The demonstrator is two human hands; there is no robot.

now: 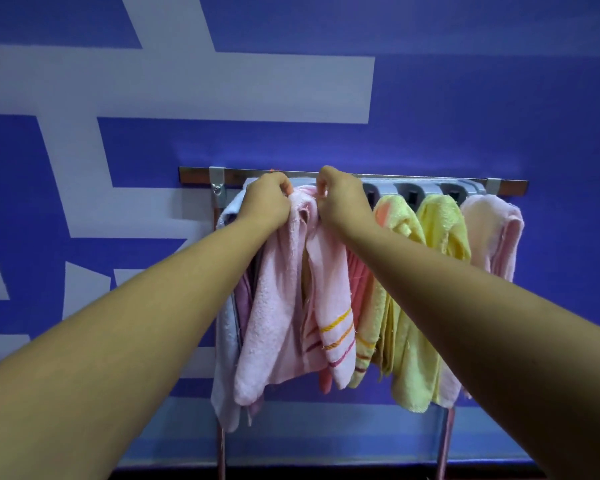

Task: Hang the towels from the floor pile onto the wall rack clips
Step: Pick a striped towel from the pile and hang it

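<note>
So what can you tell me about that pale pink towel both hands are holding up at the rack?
The pale pink towel looks like soft terry cloth, with orange and dark red stripes near one lower edge. It hangs in loose folds, bunched at the top, where the left hand and right hand pinch it at the wall rack. Whether a clip grips it is hidden. A pale blue towel hangs close beside it.

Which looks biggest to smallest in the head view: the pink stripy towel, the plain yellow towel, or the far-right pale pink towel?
1. pink stripy towel
2. plain yellow towel
3. pale pink towel, but it is partly hidden, so this place is unsure.
</note>
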